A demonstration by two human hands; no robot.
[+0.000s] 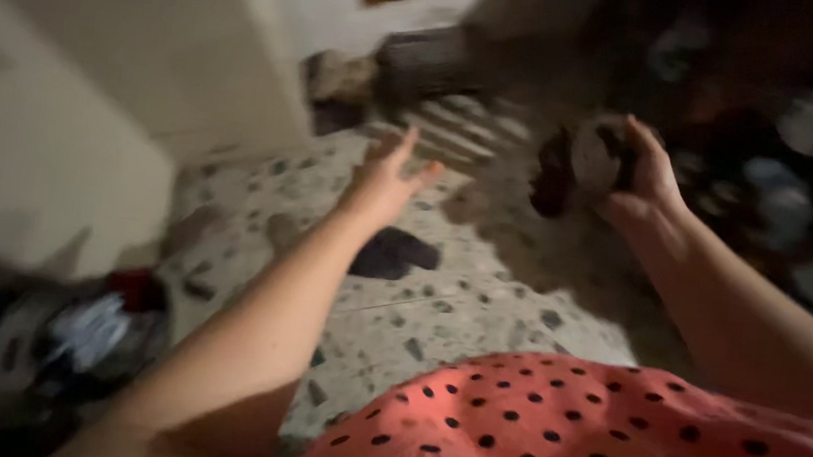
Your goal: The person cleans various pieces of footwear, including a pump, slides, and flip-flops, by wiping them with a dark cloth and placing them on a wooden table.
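Observation:
My right hand grips a dark, roundish thing with a pale round face, held above the speckled stone floor; blur hides what it is. My left hand reaches forward over the floor with fingers spread and nothing in it. A small dark object lies on the floor just below and right of that hand. My red dress with black dots fills the bottom of the view.
A pale wall or cabinet stands at the left. A striped mat and a dark ribbed thing lie farther back. Blurred dark clutter sits at the right, a red-topped dark and white object at the lower left.

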